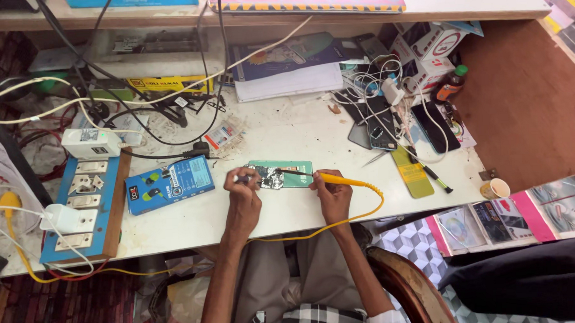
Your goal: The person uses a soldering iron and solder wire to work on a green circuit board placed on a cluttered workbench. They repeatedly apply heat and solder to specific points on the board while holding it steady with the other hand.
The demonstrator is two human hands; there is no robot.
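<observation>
Our right hand (333,195) closed in pen grip around yellow soldering iron (331,177), dark tip pointing left onto circuit board (270,177). Our left hand (243,192) pinched shut on thin tool, kind unclear, at board's left edge. Board lies between both hands on green mat (301,174), on white table (299,126). We judge board light, stiff, fragile: hold by edges only. Iron light, tip hot: grip handle only; trailing yellow cord (359,213) may tug. Blue box (169,184) just left of left hand.

A phone repair shop: loose phones (377,134), tangled chargers (387,88), a socket board (85,207) and boxed accessories (433,45) crowd the counter (283,212).
</observation>
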